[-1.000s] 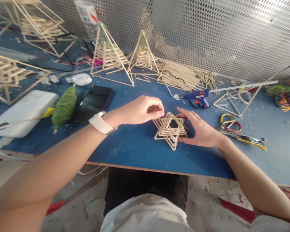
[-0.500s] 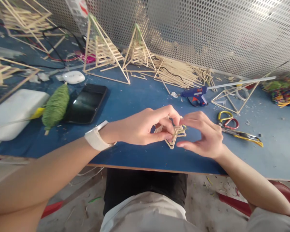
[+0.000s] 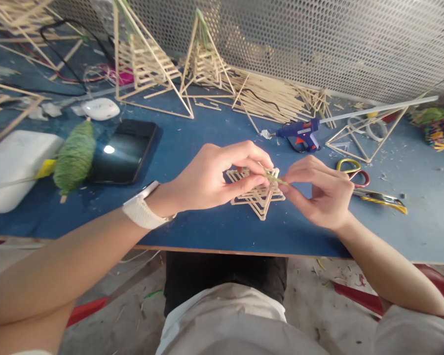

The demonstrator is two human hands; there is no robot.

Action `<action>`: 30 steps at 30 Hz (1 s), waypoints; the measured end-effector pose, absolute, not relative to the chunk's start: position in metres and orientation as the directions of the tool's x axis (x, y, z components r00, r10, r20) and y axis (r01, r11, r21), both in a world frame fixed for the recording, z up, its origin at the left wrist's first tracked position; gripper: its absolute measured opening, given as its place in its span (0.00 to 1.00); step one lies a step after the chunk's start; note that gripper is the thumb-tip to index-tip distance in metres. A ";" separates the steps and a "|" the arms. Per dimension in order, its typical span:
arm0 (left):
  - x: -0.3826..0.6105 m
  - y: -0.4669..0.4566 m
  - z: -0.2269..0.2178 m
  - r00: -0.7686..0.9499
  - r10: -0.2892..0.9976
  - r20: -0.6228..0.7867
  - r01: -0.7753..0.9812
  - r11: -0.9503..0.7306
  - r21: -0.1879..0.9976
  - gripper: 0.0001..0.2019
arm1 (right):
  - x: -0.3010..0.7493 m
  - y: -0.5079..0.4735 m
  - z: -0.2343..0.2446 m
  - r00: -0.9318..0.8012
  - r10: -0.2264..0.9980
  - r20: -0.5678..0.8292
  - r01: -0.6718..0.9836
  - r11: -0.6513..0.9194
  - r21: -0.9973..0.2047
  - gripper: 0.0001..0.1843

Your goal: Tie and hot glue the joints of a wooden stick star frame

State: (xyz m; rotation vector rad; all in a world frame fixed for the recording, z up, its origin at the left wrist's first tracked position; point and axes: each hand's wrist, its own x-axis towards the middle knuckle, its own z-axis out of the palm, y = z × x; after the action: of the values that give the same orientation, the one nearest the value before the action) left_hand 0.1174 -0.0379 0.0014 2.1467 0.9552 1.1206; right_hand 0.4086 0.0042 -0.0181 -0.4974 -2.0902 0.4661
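Observation:
A star-shaped frame of thin wooden sticks [image 3: 261, 199] lies over the blue table under my fingers. My left hand [image 3: 225, 175], with a white-banded watch at the wrist, is closed, thumb and fingers pinched at the frame's upper part; they hide some of it. A short green yarn strand [image 3: 276, 178] runs from those fingertips to the right. My right hand [image 3: 316, 192] pinches the strand's other end between thumb and fingers, just right of the frame.
Behind my hands lie a blue glue gun [image 3: 301, 134] and a pile of sticks [image 3: 266, 96]. Scissors [image 3: 350, 167] and a yellow cutter knife [image 3: 383, 199] sit at right. On the left are a phone [image 3: 126, 153], green yarn [image 3: 75, 158], a white mouse [image 3: 101, 108] and stick pyramids [image 3: 148, 64].
My right thumb and fingers, apart before, have closed on the green yarn. The star frame shows more fully beneath my left hand. The whole view has shifted slightly.

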 end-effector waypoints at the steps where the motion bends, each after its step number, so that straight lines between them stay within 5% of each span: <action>1: 0.117 -0.038 0.001 0.395 0.792 0.466 0.358 -0.600 0.716 0.11 | 0.409 0.005 -0.020 -0.489 0.544 0.682 0.178 0.828 -0.533 0.15; 5: 0.121 -0.039 -0.002 0.395 0.819 0.416 0.360 -0.554 0.751 0.15 | 0.405 0.005 -0.024 -0.477 0.576 0.663 0.134 0.794 -0.593 0.30; 9: 0.127 -0.041 -0.005 0.420 0.817 0.396 0.303 -0.537 0.787 0.16 | 0.401 0.001 -0.023 -0.483 0.504 0.716 0.048 0.832 -0.553 0.18; 13: 0.130 -0.042 -0.006 0.448 0.792 0.414 0.246 -0.554 0.795 0.13 | 0.398 -0.003 -0.019 -0.443 0.573 0.689 0.032 0.778 -0.627 0.10; 21: 0.129 -0.041 -0.003 0.449 0.807 0.384 0.247 -0.525 0.815 0.12 | 0.404 0.009 -0.021 -0.278 0.750 0.599 -0.096 0.599 -0.795 0.14; 26: 0.127 -0.039 -0.007 0.485 0.771 0.412 0.252 -0.575 0.779 0.19 | 0.419 0.021 -0.020 -0.349 0.799 0.490 -0.098 0.489 -0.867 0.21; 30: 0.127 -0.036 -0.011 0.354 0.794 0.494 0.447 -0.607 0.657 0.19 | 0.421 0.023 -0.013 -0.486 0.800 0.351 -0.111 0.341 -0.933 0.23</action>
State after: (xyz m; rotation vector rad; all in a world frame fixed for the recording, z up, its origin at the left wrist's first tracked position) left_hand 0.1266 -0.0363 -0.0111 2.2118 1.0848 1.1494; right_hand 0.4213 0.0233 -0.0131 -0.6200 -1.7129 1.2826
